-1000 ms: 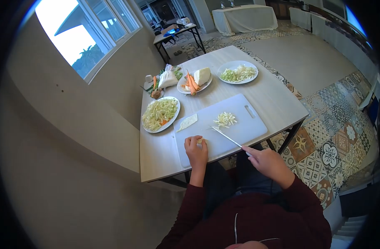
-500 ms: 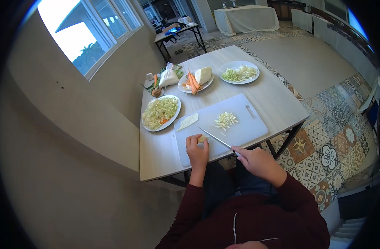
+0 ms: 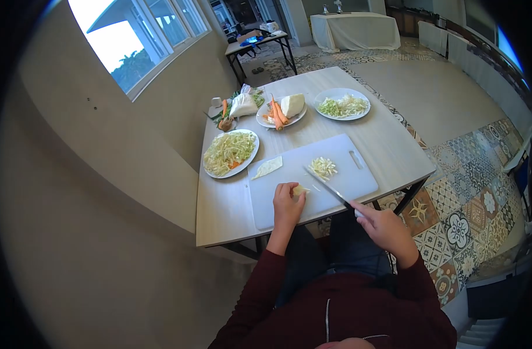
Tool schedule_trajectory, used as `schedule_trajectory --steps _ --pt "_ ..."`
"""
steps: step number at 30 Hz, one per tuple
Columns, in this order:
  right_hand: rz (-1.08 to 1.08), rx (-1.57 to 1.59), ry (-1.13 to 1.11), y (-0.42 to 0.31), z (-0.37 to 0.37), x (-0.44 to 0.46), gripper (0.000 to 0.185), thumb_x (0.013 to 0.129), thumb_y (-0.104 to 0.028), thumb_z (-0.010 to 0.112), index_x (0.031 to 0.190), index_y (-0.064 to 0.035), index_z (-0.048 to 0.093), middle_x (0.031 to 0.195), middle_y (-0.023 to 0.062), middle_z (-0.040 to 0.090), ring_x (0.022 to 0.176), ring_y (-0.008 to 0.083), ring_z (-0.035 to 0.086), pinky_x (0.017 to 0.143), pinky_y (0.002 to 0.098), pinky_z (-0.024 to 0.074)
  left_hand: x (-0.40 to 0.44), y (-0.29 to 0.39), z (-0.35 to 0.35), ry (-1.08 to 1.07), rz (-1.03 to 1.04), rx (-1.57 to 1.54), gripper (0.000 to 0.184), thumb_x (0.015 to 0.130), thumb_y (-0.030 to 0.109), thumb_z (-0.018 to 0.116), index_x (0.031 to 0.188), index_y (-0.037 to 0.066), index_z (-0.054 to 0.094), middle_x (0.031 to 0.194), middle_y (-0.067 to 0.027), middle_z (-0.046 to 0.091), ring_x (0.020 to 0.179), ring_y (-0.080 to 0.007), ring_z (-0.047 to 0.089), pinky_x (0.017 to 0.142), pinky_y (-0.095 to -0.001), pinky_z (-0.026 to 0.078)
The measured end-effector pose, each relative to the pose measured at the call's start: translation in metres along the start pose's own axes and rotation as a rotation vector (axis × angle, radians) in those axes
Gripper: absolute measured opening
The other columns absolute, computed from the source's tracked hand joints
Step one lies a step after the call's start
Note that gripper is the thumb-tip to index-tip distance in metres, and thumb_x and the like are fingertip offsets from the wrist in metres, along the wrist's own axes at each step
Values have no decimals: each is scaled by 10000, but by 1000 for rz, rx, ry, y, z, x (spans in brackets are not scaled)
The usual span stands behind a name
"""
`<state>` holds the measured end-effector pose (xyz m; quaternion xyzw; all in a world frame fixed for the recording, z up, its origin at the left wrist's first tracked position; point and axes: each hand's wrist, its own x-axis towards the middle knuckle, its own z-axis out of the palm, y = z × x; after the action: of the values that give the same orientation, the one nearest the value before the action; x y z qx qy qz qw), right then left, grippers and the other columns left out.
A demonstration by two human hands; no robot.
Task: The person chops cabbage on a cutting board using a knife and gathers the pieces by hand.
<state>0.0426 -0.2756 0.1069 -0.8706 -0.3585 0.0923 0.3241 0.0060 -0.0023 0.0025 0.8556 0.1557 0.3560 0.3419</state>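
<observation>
On the white cutting board [image 3: 335, 148], my left hand [image 3: 289, 203] grips a small pale vegetable piece [image 3: 301, 190] between thumb and fingers. My right hand [image 3: 382, 225] is wrapped round the handle of a knife [image 3: 330, 188], whose blade tip points up and left, beside a pile of cut pale strips [image 3: 323, 168]. A few loose strips lie between the pile and my left hand. One flat pale slice [image 3: 267, 167] rests near the board's left edge.
Left of the board stands a plate of shredded cabbage [image 3: 230, 153]. Behind it are a bag [image 3: 243, 105] with vegetables, a plate with carrots [image 3: 277, 112] and a white block [image 3: 292, 105], and another plate of shreds [image 3: 342, 105]. A wall [image 3: 132, 151] borders the table's left side.
The knife first moved left toward the held piece, then back right to the pile, with my right hand. My left hand has shifted slightly right with its piece. The whole view has shifted a little.
</observation>
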Motion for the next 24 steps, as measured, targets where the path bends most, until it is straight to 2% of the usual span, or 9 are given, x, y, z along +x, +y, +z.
schedule_trajectory --steps 3,12,15,18,21,24 --pt "11 -59 -87 -2 -3 -7 378 933 -230 620 1308 -186 630 816 216 675 757 403 662 694 462 533 7 5 4 -26 22 -24 271 764 55 769 1000 -8 654 909 -125 592 794 -258 601 739 -352 519" --pt "48 -55 -2 15 6 -1 395 941 -229 611 1335 -192 605 830 220 678 773 405 665 701 472 531 7 1 11 -58 33 -38 232 792 57 747 996 0 650 913 -133 606 814 -273 611 756 -372 522" --pt "7 -8 14 13 9 1 405 947 -224 605 1350 -187 590 830 227 675 774 414 660 694 473 528 6 0 11 -72 106 -32 183 813 48 721 978 7 651 910 -130 617 830 -280 617 768 -376 521" --pt "-25 38 11 10 12 2 403 952 -230 600 1353 -191 589 811 233 668 759 424 651 678 474 523 6 3 10 -71 91 -32 148 831 74 712 960 14 671 910 -135 643 823 -277 637 744 -369 522" --pt "-83 20 14 10 17 5 405 956 -235 596 1359 -195 586 788 232 660 735 428 645 664 478 518 5 1 13 -21 92 49 126 826 84 728 925 24 678 922 -127 649 864 -300 636 780 -389 518" --pt "-88 -33 13 11 23 8 417 955 -235 598 1370 -207 578 777 225 661 717 421 645 657 485 516 4 0 13 25 186 81 103 821 81 737 899 35 687 921 -120 651 908 -314 628 820 -411 508"
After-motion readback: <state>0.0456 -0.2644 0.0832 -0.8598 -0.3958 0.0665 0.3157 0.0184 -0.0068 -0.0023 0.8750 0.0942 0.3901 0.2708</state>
